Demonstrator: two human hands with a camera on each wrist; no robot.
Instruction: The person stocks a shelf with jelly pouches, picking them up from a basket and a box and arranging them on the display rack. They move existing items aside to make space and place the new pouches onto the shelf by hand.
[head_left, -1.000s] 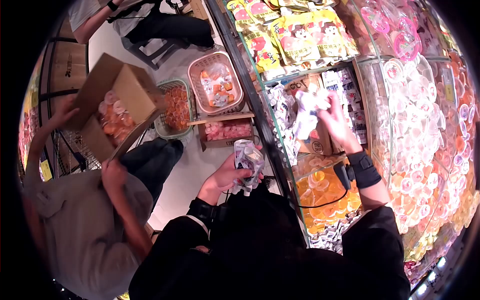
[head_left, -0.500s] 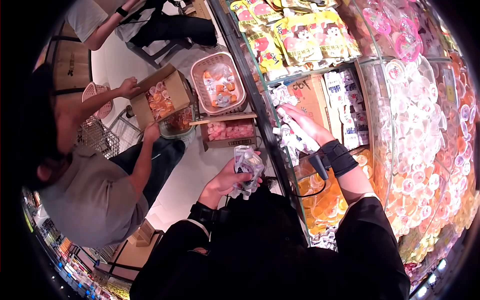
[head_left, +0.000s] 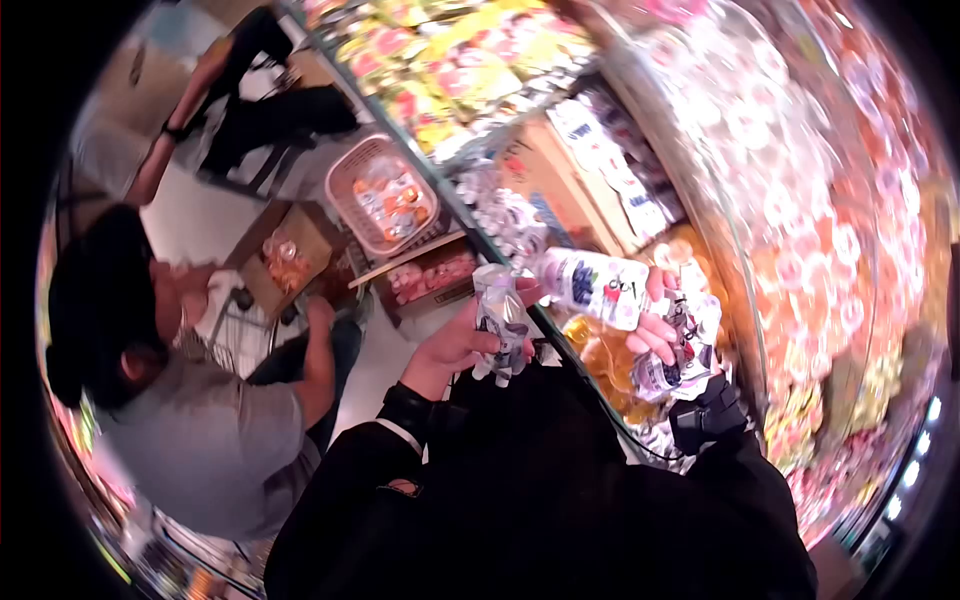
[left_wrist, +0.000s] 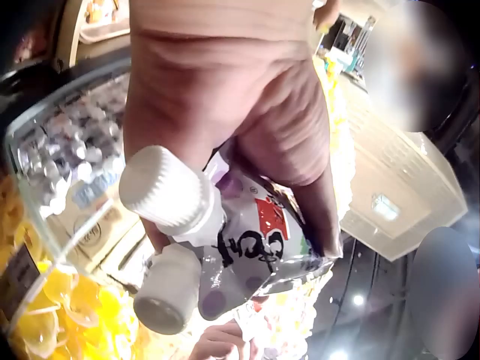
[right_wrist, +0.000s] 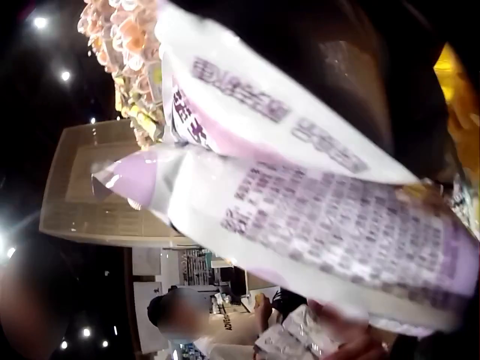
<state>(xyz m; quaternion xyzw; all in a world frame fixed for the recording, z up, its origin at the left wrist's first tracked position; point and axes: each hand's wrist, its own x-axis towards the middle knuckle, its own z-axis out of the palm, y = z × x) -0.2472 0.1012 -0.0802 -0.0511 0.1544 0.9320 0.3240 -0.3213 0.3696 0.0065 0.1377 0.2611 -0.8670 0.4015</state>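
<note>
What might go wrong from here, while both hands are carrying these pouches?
The right hand carries several purple-and-white pouches at once, so one might slip. The left hand holds capped pouches, two caps showing in its wrist view; adding more could loosen that grip.

Pouch [head_left: 590, 284] right of centre's white with dark blueberry print, basket [head_left: 334, 195] upper left's pinkish, packs [head_left: 465, 70] up top mostly yellow.
</note>
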